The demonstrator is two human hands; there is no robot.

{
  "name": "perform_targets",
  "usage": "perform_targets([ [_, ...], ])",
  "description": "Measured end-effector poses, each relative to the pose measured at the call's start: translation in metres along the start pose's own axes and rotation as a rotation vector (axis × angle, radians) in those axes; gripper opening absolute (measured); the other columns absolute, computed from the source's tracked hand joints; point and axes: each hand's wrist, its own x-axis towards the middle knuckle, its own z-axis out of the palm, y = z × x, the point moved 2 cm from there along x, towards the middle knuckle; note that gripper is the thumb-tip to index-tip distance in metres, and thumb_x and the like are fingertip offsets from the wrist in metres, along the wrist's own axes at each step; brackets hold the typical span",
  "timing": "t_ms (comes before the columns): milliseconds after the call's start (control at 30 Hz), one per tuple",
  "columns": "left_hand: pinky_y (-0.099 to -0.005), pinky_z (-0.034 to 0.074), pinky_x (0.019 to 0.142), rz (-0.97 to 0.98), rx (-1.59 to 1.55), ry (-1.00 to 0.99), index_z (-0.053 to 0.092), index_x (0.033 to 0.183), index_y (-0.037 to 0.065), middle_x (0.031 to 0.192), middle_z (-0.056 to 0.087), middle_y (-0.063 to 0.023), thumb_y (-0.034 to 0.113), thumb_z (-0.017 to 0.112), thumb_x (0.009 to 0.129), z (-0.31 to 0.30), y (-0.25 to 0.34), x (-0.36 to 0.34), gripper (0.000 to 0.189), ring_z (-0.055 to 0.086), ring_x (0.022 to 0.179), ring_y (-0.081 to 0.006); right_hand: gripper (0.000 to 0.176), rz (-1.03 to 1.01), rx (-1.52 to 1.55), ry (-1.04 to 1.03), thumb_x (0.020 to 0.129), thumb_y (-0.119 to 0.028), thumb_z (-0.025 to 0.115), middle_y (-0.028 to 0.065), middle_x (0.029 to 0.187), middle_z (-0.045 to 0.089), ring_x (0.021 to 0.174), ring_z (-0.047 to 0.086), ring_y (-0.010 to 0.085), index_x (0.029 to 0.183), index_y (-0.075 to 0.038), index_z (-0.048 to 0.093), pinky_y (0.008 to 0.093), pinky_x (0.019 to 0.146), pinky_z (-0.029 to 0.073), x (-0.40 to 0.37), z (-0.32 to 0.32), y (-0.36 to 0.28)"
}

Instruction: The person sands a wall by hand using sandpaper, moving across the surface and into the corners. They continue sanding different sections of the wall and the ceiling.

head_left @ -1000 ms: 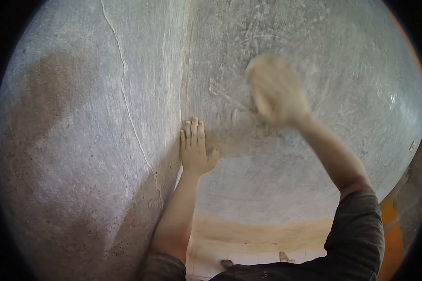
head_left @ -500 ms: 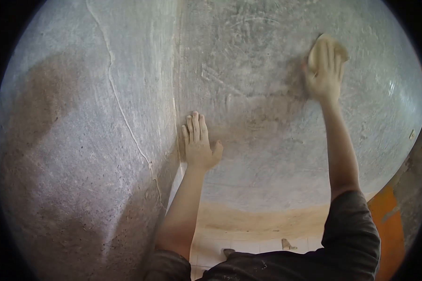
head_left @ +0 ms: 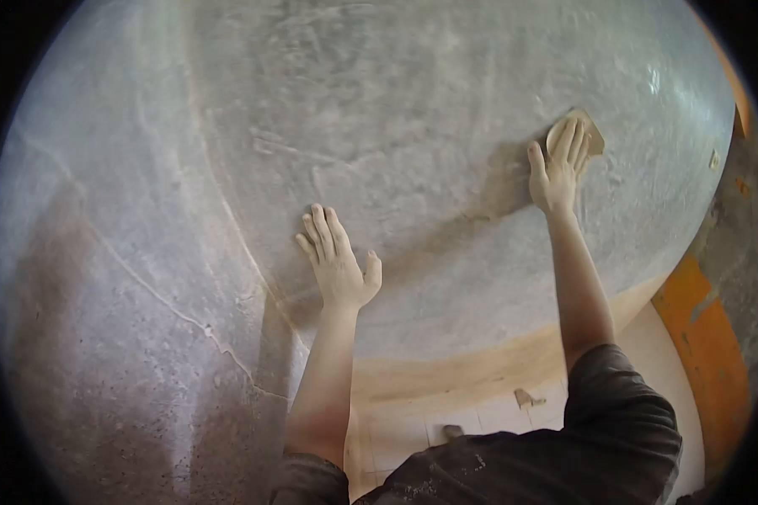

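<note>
My left hand (head_left: 338,265) lies flat on the grey wall (head_left: 413,109), fingers stretched up and thumb out to the side; it holds nothing. Higher up and to the right, my right hand (head_left: 557,172) presses a tan piece of sandpaper (head_left: 594,135) against the same wall. The fingers lie over the sheet, and its edges stick out around them. Both arms reach forward and are well apart. The sheet's face toward the wall is hidden.
An inner corner (head_left: 236,227) runs down beside my left hand. The adjoining wall (head_left: 84,311) has a thin crooked raised line (head_left: 143,282). Below are a tan lower wall strip (head_left: 455,374), pale floor tiles (head_left: 404,438) and a small scrap (head_left: 526,397). At right is an orange surface (head_left: 707,337).
My right hand has moved down the wall with the sandpaper, a little toward the left in view. My left hand stays flat on the wall. The view has turned, so the corner appears farther left.
</note>
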Motion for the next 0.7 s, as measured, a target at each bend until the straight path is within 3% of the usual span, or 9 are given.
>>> perform_targets([
  [100,-0.061,-0.006,0.116,0.045,0.002,-0.029,0.009,0.152,-0.008,0.16,0.005,-0.0284,0.031,0.054,0.08,0.016,0.025,0.004,0.094,-0.003,0.149,-0.0448,0.09,-0.009,-0.033,-0.186,0.088,-0.055,0.054,0.0233,0.159,0.014,0.148,0.004,0.0398,0.154,-0.004,0.02,0.0611,0.117,0.002,-0.046,-0.005,-0.061],
  [167,-0.0612,-0.007,0.115,0.062,0.014,-0.034,0.007,0.152,-0.008,0.16,0.004,-0.0287,0.032,0.054,0.082,0.029,0.041,0.008,0.093,-0.004,0.149,-0.0454,0.088,-0.354,-0.024,-0.999,0.088,-0.057,0.053,0.0221,0.16,0.011,0.148,0.002,0.0412,0.153,-0.008,0.02,0.0608,0.118,0.0,-0.074,-0.039,-0.105],
  [267,-0.061,-0.008,0.115,0.092,0.038,-0.017,0.006,0.152,-0.008,0.16,0.003,-0.0287,0.036,0.052,0.084,0.043,0.052,0.004,0.093,-0.005,0.149,-0.0449,0.079,-0.236,-0.063,-1.129,0.093,-0.049,0.048,0.0226,0.159,0.008,0.148,0.001,0.0416,0.151,-0.004,0.018,0.0597,0.119,-0.002,-0.094,-0.033,-0.041],
  [333,-0.0604,-0.011,0.114,0.114,0.052,0.024,0.006,0.152,-0.008,0.16,0.003,-0.0287,0.038,0.05,0.086,0.05,0.056,0.001,0.092,-0.007,0.149,-0.0439,0.072,0.161,-0.274,-0.369,0.098,-0.038,0.04,0.0244,0.159,0.005,0.148,0.001,0.0419,0.151,0.002,0.012,0.0557,0.12,-0.002,-0.095,0.006,0.059],
  [367,-0.0602,-0.012,0.114,0.124,0.059,0.036,0.006,0.152,-0.009,0.16,0.004,-0.0287,0.04,0.049,0.086,0.055,0.059,0.002,0.092,-0.008,0.149,-0.0434,0.068,0.42,0.025,-0.231,0.102,-0.033,0.033,0.0282,0.158,-0.002,0.148,-0.001,0.0421,0.149,0.009,0.009,0.0503,0.121,-0.002,-0.072,-0.005,0.106],
  [400,-0.0584,-0.015,0.114,0.138,0.039,0.044,0.006,0.152,-0.009,0.16,0.004,-0.029,0.043,0.045,0.089,0.061,0.068,0.004,0.09,-0.009,0.149,-0.0418,0.061,0.49,0.022,0.071,0.102,-0.031,0.03,0.031,0.155,0.017,0.147,0.012,0.0412,0.146,0.011,0.026,0.0466,0.121,0.01,-0.077,0.01,0.168],
  [533,-0.0564,-0.016,0.114,0.233,0.022,0.079,0.011,0.151,-0.01,0.16,0.008,-0.0288,0.045,0.042,0.091,0.093,0.11,0.02,0.087,-0.008,0.15,-0.0397,0.034,0.492,0.153,-0.124,0.091,-0.02,0.043,0.029,0.126,0.054,0.115,0.052,0.0379,0.107,0.005,0.059,0.0467,0.1,0.037,-0.06,0.032,0.202],
  [667,-0.0553,-0.017,0.115,0.314,-0.06,0.07,0.017,0.151,-0.01,0.159,0.013,-0.0277,0.046,0.041,0.091,0.131,0.156,0.019,0.085,-0.004,0.15,-0.0384,0.093,-0.185,0.655,-0.178,0.094,-0.059,0.047,0.0265,0.16,-0.001,0.149,-0.01,0.0373,0.155,-0.001,0.009,0.0499,0.121,0.0,-0.11,-0.003,0.098],
  [700,-0.0552,-0.017,0.115,0.335,-0.087,0.062,0.018,0.151,-0.009,0.159,0.014,-0.0274,0.045,0.042,0.091,0.138,0.163,0.016,0.085,-0.004,0.151,-0.0382,0.09,0.087,0.632,-0.26,0.095,-0.059,0.044,0.0258,0.16,0.0,0.149,-0.007,0.0371,0.155,-0.001,0.01,0.0503,0.121,0.003,-0.115,-0.003,0.118],
])
